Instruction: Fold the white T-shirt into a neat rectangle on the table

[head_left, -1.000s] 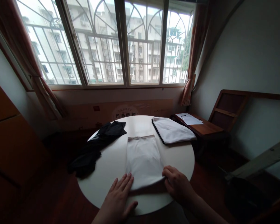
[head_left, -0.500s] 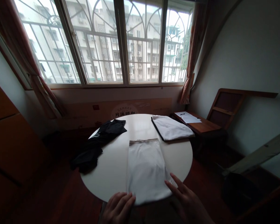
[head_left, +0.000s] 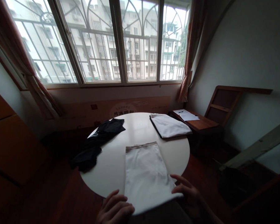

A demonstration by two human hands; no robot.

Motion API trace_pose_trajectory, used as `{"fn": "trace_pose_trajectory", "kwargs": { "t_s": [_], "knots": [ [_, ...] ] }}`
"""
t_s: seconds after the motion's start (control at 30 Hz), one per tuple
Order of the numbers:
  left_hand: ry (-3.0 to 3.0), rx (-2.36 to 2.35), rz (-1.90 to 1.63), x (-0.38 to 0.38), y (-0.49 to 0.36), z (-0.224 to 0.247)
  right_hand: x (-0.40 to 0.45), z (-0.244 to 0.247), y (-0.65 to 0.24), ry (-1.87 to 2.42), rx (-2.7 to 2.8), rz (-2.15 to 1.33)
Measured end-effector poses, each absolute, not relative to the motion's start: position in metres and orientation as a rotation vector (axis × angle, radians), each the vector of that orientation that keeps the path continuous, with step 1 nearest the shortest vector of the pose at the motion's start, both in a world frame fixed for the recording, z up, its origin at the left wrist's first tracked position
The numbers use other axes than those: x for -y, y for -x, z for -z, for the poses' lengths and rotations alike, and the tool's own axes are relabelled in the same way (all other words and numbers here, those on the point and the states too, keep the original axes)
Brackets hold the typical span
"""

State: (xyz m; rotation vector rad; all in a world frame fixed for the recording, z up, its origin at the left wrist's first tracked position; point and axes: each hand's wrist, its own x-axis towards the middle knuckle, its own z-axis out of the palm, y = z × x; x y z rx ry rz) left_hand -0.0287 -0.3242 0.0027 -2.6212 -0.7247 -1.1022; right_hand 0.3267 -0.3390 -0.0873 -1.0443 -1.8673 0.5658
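A white folded garment [head_left: 146, 177] with a beige band along its far edge lies on the round white table [head_left: 107, 171], its near edge hanging past the rim. My left hand [head_left: 116, 207] is closed at the near left corner; its thumb is hidden. At the near right corner my right hand [head_left: 186, 189] pinches the cloth, which lifts slightly there. Soft creases run across the middle of the garment.
Black crumpled clothing [head_left: 109, 128] lies along the table's left side, partly over the edge. A folded white and black stack [head_left: 169, 126] sits at the back right. Beyond it, papers [head_left: 186, 115] rest on a wooden chair [head_left: 202, 123].
The white garment has slid toward me, its near edge now further over the rim. My right hand has gone from outstretched fingers to a pinch on the corner.
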Motion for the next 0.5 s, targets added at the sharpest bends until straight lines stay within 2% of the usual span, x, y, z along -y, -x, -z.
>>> {"fn": "trace_pose_trajectory", "kwargs": {
  "t_s": [0.13,0.33,0.43,0.5],
  "knots": [
    [2.664,0.767,1.121,0.322,0.027,0.004,0.342,0.087,-0.327,0.995,1.867,-0.702],
    [2.78,0.726,1.062,0.316,0.039,0.037,0.337,0.1,-0.331,0.868,2.092,-0.552],
    [2.866,0.784,1.176,0.313,0.044,0.054,0.338,0.102,-0.329,0.83,2.021,-0.561],
    [2.942,0.894,1.381,0.315,0.042,0.057,0.342,0.095,-0.326,0.815,1.928,-0.624]
  ]
}}
